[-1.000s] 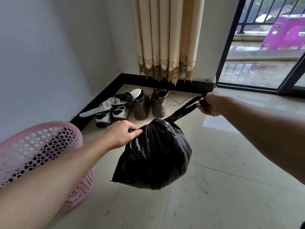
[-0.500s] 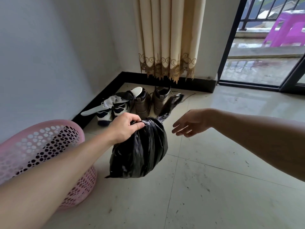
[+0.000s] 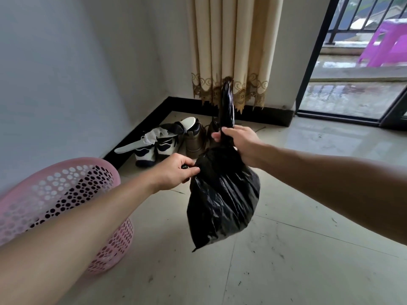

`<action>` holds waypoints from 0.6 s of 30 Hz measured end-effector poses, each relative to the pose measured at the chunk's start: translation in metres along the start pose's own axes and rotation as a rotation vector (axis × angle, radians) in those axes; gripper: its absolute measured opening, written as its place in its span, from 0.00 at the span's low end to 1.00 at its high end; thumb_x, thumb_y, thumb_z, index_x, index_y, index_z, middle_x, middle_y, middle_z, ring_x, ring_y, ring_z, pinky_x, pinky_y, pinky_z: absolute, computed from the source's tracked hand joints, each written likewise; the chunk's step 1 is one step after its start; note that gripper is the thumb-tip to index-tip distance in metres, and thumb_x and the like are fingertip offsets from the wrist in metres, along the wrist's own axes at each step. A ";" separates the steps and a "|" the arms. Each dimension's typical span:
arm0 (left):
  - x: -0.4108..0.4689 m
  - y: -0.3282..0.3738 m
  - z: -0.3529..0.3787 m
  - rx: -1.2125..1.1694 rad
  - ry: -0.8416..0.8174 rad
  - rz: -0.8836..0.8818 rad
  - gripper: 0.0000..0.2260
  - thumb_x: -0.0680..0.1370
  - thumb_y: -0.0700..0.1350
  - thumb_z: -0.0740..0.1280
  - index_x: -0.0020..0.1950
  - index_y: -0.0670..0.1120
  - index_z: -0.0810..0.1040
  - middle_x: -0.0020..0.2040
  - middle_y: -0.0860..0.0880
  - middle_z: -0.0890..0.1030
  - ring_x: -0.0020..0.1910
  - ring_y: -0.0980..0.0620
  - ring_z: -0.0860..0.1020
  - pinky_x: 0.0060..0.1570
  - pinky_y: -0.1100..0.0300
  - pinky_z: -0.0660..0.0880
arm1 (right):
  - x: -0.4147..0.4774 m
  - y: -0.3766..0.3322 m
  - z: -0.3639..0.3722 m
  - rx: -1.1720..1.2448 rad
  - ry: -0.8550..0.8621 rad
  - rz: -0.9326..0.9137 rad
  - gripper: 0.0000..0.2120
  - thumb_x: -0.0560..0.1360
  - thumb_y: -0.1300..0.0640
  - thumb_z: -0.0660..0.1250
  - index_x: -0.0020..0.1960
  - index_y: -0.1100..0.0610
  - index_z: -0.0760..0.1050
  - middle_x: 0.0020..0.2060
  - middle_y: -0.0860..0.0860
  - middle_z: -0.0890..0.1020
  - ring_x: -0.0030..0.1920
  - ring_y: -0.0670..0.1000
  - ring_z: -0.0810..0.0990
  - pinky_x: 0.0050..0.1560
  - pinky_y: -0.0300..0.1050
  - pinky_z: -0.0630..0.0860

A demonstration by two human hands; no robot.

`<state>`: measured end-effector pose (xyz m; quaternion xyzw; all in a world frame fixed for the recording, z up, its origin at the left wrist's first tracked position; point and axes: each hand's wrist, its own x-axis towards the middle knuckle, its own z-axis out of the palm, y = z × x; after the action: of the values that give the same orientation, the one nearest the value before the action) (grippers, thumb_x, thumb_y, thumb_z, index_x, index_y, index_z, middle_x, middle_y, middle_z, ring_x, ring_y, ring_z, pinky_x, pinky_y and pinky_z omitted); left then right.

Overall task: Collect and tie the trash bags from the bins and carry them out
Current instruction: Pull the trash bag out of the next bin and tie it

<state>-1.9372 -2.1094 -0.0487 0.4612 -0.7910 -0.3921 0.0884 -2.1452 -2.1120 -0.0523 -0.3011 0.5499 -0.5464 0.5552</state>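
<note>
A full black trash bag hangs in the air over the tiled floor, in the middle of the view. My right hand grips its twisted neck from the right, and a long black tail of the bag sticks straight up above the fist. My left hand pinches a second black end of the bag at its upper left shoulder. Under my left forearm at the lower left stands a pink perforated bin; no bag shows inside it.
Several shoes lie in the corner by the black skirting. A beige curtain hangs behind them. At the right a glass door gives onto a wet balcony with a purple stool.
My right hand, which let go of the bag's end and hung open half a second ago, has closed around the neck. The tail now points up and the bag hangs lower.
</note>
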 end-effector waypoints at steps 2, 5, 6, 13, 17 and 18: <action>-0.002 -0.004 -0.008 -0.016 -0.032 -0.060 0.10 0.79 0.48 0.65 0.47 0.42 0.81 0.32 0.49 0.76 0.27 0.56 0.67 0.31 0.64 0.64 | -0.005 -0.012 0.009 0.171 -0.099 -0.008 0.09 0.81 0.61 0.60 0.43 0.61 0.74 0.37 0.57 0.83 0.37 0.55 0.82 0.44 0.48 0.82; -0.004 -0.009 -0.023 0.052 -0.068 -0.115 0.07 0.78 0.44 0.67 0.42 0.44 0.81 0.33 0.50 0.81 0.28 0.56 0.69 0.32 0.64 0.65 | -0.008 -0.018 0.014 -0.082 -0.134 0.005 0.11 0.81 0.61 0.60 0.41 0.60 0.75 0.28 0.52 0.77 0.31 0.50 0.76 0.37 0.43 0.78; -0.004 -0.011 -0.027 0.076 -0.053 -0.121 0.06 0.78 0.43 0.67 0.42 0.44 0.81 0.34 0.49 0.81 0.30 0.56 0.71 0.33 0.63 0.66 | -0.006 -0.017 0.012 -0.257 -0.104 -0.006 0.11 0.81 0.61 0.61 0.40 0.60 0.75 0.29 0.51 0.76 0.30 0.49 0.74 0.36 0.41 0.75; 0.001 0.006 -0.035 -0.185 0.228 0.036 0.04 0.74 0.33 0.70 0.42 0.41 0.80 0.32 0.43 0.80 0.24 0.56 0.77 0.25 0.66 0.71 | -0.004 0.013 0.002 -1.517 -0.238 -0.115 0.10 0.79 0.56 0.57 0.42 0.58 0.72 0.42 0.56 0.77 0.43 0.57 0.78 0.39 0.47 0.75; 0.007 0.018 -0.032 -0.264 0.288 0.066 0.05 0.72 0.32 0.72 0.39 0.41 0.80 0.32 0.43 0.80 0.26 0.54 0.77 0.29 0.63 0.74 | -0.030 0.023 0.015 -1.612 -0.548 -0.002 0.17 0.75 0.44 0.62 0.50 0.57 0.78 0.43 0.54 0.80 0.46 0.56 0.80 0.44 0.47 0.76; 0.008 0.018 -0.030 -0.283 0.281 0.073 0.05 0.71 0.33 0.72 0.39 0.42 0.81 0.32 0.44 0.81 0.29 0.52 0.78 0.34 0.59 0.75 | -0.034 0.025 0.016 -1.606 -0.563 0.016 0.20 0.73 0.38 0.65 0.48 0.55 0.77 0.42 0.52 0.80 0.45 0.55 0.79 0.44 0.47 0.75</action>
<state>-1.9386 -2.1274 -0.0175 0.4652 -0.7243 -0.4275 0.2761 -2.1159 -2.0788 -0.0630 -0.7244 0.6144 0.1086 0.2932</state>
